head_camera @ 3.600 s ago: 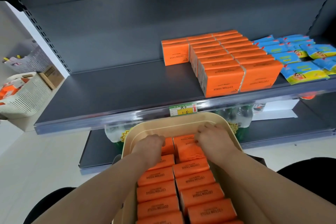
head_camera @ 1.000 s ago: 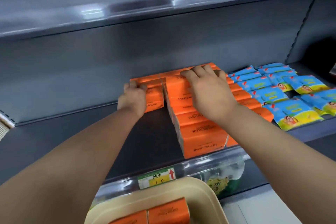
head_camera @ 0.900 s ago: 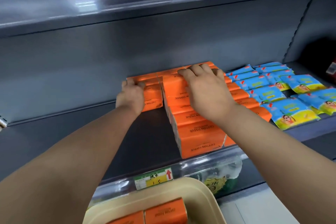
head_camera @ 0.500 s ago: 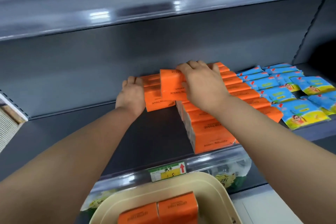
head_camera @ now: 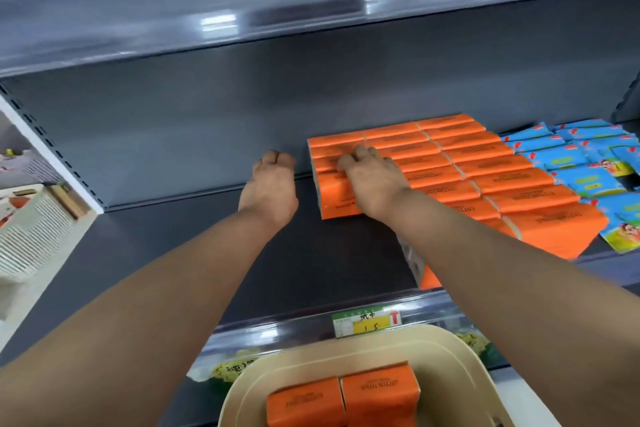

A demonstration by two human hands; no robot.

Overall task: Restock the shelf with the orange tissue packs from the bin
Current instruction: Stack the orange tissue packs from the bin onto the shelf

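right fingers (head_camera: pixel 362 153) curled on shelved packs (head_camera: pixel 485 166) | bin (head_camera: pixel 363 343): two orange packs (head_camera: pixel 377 392)

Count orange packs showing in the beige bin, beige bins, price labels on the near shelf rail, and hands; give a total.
Orange tissue packs in the beige bin: 2
Beige bin: 1
Price label: 1
Hands: 2
Total: 6
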